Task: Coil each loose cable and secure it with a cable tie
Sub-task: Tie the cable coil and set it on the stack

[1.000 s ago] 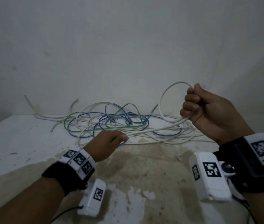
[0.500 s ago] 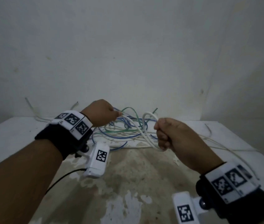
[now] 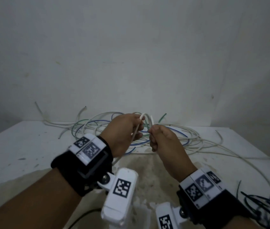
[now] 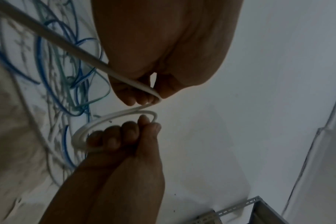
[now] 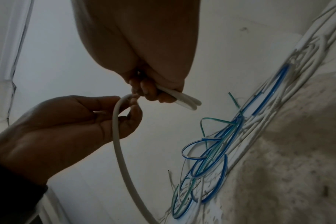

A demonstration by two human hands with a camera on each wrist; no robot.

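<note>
White cable (image 3: 145, 116) pinched between both hands, tangled wires (image 3: 172, 138) behind, black ties (image 3: 263, 210) right

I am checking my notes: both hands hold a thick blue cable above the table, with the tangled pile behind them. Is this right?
Not quite: the cable held by the left hand and right hand is white, as the head view shows. Blue wires lie only in the pile.

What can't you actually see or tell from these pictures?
- How many loops the right hand holds: its fingers cover the white cable in every view.
- The white cable's far end: lost in the cable pile, head view.
- The black cable ties: blurred and cut by the head view's edge.
- The left hand's fingertips: hidden behind its back, head view.
</note>
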